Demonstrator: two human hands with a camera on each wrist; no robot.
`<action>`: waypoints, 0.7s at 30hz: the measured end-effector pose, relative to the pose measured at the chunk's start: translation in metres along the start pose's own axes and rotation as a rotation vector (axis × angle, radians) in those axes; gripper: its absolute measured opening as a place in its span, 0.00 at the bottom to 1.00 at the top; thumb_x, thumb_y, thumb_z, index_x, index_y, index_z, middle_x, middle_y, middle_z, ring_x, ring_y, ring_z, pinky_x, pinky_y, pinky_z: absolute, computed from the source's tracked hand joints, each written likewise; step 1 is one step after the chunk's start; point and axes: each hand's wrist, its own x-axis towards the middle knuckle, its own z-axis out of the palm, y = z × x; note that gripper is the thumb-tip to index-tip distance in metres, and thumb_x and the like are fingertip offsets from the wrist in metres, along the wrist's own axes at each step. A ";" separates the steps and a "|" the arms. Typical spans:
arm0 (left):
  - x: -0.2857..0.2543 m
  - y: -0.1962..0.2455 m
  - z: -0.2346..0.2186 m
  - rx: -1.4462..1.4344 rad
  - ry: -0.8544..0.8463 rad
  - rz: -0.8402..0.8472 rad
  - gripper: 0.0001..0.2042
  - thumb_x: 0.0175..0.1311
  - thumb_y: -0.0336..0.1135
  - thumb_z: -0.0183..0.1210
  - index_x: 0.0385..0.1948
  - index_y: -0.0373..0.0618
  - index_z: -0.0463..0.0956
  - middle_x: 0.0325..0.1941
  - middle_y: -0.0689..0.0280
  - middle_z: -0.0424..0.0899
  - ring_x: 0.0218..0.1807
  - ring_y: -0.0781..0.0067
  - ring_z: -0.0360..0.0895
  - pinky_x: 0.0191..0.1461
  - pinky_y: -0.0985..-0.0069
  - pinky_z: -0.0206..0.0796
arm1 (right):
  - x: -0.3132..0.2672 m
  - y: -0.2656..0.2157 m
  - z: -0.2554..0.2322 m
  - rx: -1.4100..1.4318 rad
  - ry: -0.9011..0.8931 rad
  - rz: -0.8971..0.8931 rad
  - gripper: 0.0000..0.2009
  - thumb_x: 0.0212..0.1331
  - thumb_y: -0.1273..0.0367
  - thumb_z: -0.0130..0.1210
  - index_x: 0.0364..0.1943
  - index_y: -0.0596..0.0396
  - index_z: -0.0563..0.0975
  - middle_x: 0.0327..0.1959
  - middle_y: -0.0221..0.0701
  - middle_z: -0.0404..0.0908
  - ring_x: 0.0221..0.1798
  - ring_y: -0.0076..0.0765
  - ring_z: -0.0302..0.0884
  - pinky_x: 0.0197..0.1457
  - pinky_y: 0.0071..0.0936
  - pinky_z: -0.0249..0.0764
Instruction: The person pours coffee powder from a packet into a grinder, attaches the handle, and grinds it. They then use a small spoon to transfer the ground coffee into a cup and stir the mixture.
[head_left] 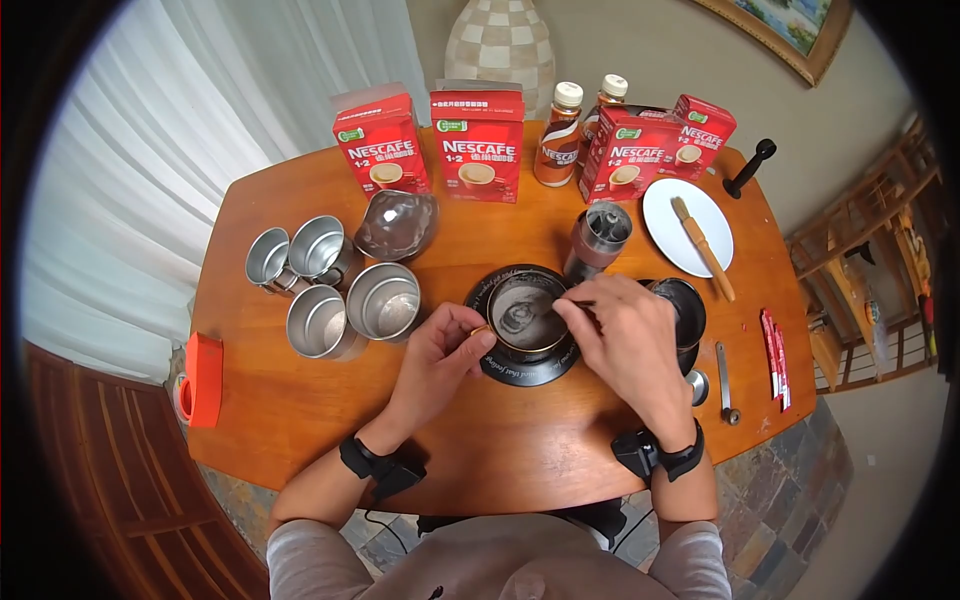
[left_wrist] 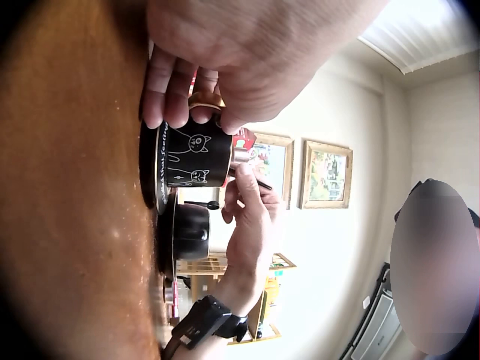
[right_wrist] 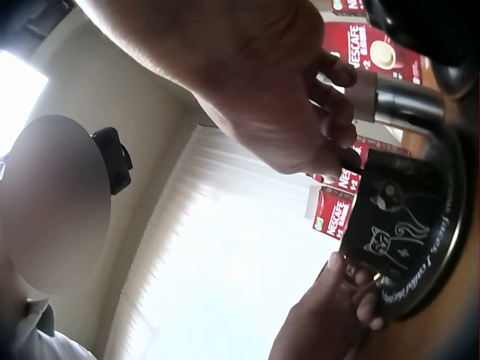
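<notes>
A black cup [left_wrist: 196, 157] with white cat drawings and a gold handle [left_wrist: 208, 101] stands on a black saucer [head_left: 520, 374] with white lettering. Inside it is a greyish, frothy-looking liquid [head_left: 522, 316] with a swirl on top. My left hand [head_left: 437, 360] pinches the cup's handle between thumb and fingers. Over the cup's right rim, my right hand [head_left: 625, 335] pinches a thin dark utensil [left_wrist: 262, 183]. Most of that utensil is hidden by the fingers, and I cannot tell its exact kind.
A metal coffee grinder [head_left: 598, 240] stands behind the cup, a second black cup [head_left: 682, 308] right of it. Metal mugs [head_left: 384, 302] are on the left. Red Nescafe boxes [head_left: 477, 150] line the back. A white plate [head_left: 660, 225] holds a brush [head_left: 705, 250]; red sachets [head_left: 775, 360] lie at right.
</notes>
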 end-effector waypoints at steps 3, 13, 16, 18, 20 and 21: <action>0.000 0.000 0.000 0.002 -0.001 0.000 0.07 0.76 0.30 0.62 0.46 0.40 0.75 0.39 0.68 0.84 0.32 0.81 0.80 0.37 0.83 0.73 | 0.000 -0.003 -0.002 0.117 -0.077 -0.018 0.06 0.61 0.68 0.67 0.31 0.55 0.86 0.29 0.34 0.84 0.35 0.45 0.83 0.36 0.40 0.77; 0.000 0.000 0.000 0.016 0.000 0.004 0.07 0.77 0.30 0.62 0.47 0.40 0.74 0.39 0.68 0.84 0.33 0.81 0.80 0.37 0.82 0.73 | -0.001 0.000 -0.001 0.115 -0.039 -0.034 0.07 0.62 0.68 0.66 0.33 0.57 0.85 0.30 0.36 0.84 0.34 0.47 0.83 0.34 0.41 0.75; 0.001 0.001 0.000 0.019 0.001 -0.003 0.07 0.77 0.31 0.62 0.47 0.40 0.74 0.39 0.68 0.84 0.33 0.81 0.80 0.37 0.82 0.73 | -0.003 -0.010 0.006 0.154 -0.080 -0.037 0.07 0.62 0.68 0.66 0.33 0.57 0.85 0.29 0.36 0.83 0.34 0.47 0.83 0.34 0.42 0.75; 0.000 0.000 0.000 0.015 0.000 -0.007 0.07 0.77 0.31 0.62 0.47 0.40 0.74 0.39 0.68 0.84 0.33 0.81 0.80 0.37 0.82 0.73 | -0.003 -0.006 0.009 0.119 -0.032 -0.022 0.06 0.62 0.68 0.66 0.32 0.56 0.85 0.29 0.36 0.83 0.35 0.47 0.83 0.35 0.41 0.76; 0.001 -0.001 0.000 0.006 -0.001 -0.001 0.07 0.77 0.31 0.62 0.47 0.40 0.74 0.39 0.67 0.84 0.33 0.81 0.80 0.37 0.82 0.73 | -0.002 0.001 0.006 0.059 0.011 -0.007 0.06 0.62 0.68 0.66 0.32 0.56 0.85 0.29 0.36 0.83 0.35 0.47 0.83 0.35 0.42 0.76; 0.000 -0.001 -0.001 0.008 -0.002 -0.001 0.07 0.77 0.31 0.62 0.47 0.40 0.74 0.39 0.67 0.84 0.33 0.81 0.80 0.37 0.82 0.73 | -0.001 0.000 0.000 0.038 -0.020 0.025 0.06 0.61 0.68 0.67 0.33 0.56 0.85 0.29 0.36 0.84 0.35 0.48 0.83 0.36 0.42 0.77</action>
